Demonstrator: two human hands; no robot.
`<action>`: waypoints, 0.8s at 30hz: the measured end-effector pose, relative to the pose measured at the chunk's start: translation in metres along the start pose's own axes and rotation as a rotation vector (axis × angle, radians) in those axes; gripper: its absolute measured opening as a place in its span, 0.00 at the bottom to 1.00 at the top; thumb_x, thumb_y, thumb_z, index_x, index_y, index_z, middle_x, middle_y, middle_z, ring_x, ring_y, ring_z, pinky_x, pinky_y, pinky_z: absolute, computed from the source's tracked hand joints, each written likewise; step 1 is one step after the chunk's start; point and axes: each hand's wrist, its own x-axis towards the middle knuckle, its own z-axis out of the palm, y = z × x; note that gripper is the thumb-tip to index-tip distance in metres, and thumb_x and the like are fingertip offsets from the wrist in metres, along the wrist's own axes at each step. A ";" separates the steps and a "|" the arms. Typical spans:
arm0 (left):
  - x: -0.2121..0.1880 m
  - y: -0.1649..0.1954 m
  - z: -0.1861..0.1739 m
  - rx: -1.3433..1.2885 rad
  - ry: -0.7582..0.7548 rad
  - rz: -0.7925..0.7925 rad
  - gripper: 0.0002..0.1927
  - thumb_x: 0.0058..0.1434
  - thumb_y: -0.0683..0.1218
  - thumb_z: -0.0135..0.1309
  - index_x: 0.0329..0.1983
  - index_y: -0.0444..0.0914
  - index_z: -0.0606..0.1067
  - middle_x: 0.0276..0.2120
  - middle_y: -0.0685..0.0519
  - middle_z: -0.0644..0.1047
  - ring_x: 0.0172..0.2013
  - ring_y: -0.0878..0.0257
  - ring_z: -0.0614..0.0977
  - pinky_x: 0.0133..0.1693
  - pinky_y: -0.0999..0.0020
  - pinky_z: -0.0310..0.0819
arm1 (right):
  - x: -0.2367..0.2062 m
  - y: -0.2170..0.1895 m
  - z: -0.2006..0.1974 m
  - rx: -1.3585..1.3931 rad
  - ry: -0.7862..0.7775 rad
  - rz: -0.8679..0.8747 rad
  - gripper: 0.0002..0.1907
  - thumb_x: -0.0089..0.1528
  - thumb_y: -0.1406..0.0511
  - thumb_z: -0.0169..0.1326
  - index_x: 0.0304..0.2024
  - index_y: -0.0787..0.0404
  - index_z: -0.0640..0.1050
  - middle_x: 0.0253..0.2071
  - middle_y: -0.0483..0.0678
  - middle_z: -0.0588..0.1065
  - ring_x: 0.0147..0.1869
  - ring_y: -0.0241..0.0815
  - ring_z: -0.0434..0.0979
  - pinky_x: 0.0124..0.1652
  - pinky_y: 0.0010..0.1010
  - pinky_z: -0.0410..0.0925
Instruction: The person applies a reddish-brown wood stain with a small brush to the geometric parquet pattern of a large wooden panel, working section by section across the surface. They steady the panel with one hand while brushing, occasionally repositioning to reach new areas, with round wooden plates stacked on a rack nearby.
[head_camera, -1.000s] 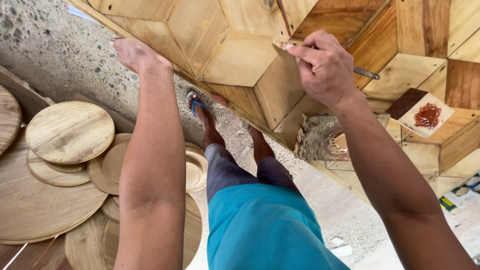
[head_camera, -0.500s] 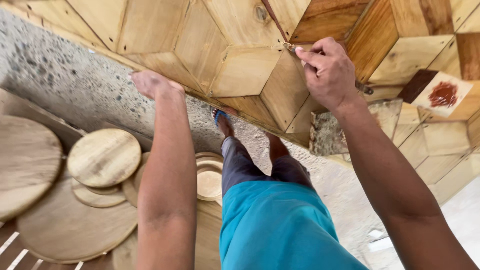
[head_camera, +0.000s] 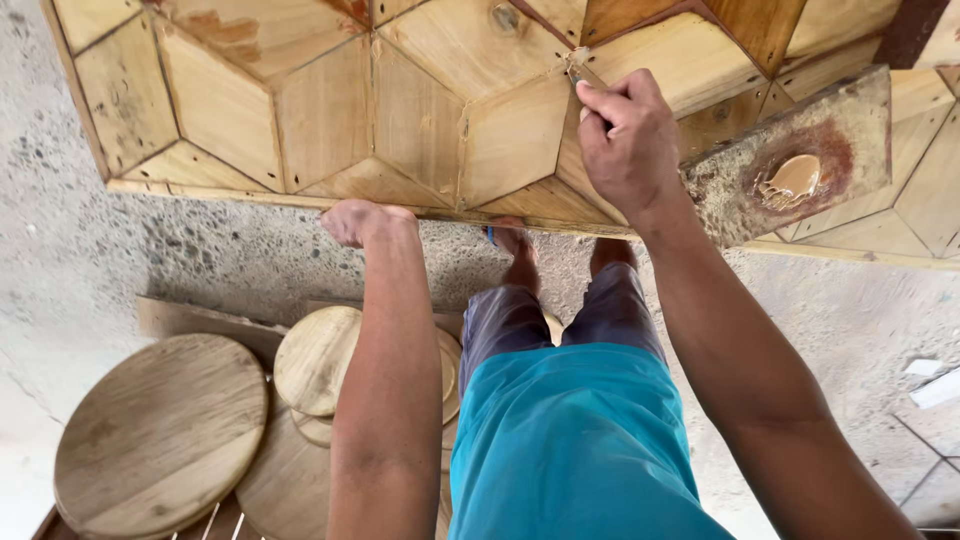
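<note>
While the patchwork wooden table (head_camera: 300, 110) is gripped at its near edge by the left hand (head_camera: 365, 220), a small tool (head_camera: 577, 72) is pinched in the right hand (head_camera: 625, 140), its tip pressed to a seam further in; a filler-smeared board (head_camera: 800, 165) lies right of that hand.

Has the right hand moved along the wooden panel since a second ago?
Yes. The right hand with its small tool now sits at a different seam junction of the wooden panel.

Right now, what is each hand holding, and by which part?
The right hand pinches a thin tool near its tip, which touches a seam. The left hand holds nothing; it rests on the wooden panel's edge.
</note>
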 end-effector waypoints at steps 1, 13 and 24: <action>0.000 0.001 -0.001 0.085 -0.007 -0.006 0.17 0.70 0.52 0.33 0.48 0.41 0.72 0.44 0.54 0.76 0.43 0.61 0.76 0.50 0.60 0.74 | 0.000 0.001 0.000 -0.007 0.005 0.036 0.11 0.68 0.71 0.55 0.52 0.65 0.84 0.41 0.52 0.75 0.33 0.40 0.72 0.26 0.27 0.67; -0.001 0.009 0.004 2.120 -0.108 0.253 0.17 0.71 0.55 0.33 0.47 0.44 0.72 0.41 0.56 0.74 0.40 0.63 0.74 0.46 0.63 0.70 | -0.016 -0.031 0.028 -0.063 0.003 -0.075 0.10 0.69 0.69 0.56 0.50 0.66 0.84 0.38 0.50 0.71 0.31 0.36 0.71 0.27 0.25 0.67; -0.001 0.008 -0.001 2.668 -0.198 0.364 0.17 0.72 0.58 0.34 0.45 0.46 0.72 0.38 0.58 0.72 0.38 0.65 0.72 0.42 0.65 0.66 | -0.002 0.002 0.018 0.090 0.043 0.051 0.09 0.70 0.71 0.56 0.49 0.65 0.85 0.38 0.49 0.74 0.27 0.30 0.67 0.18 0.16 0.59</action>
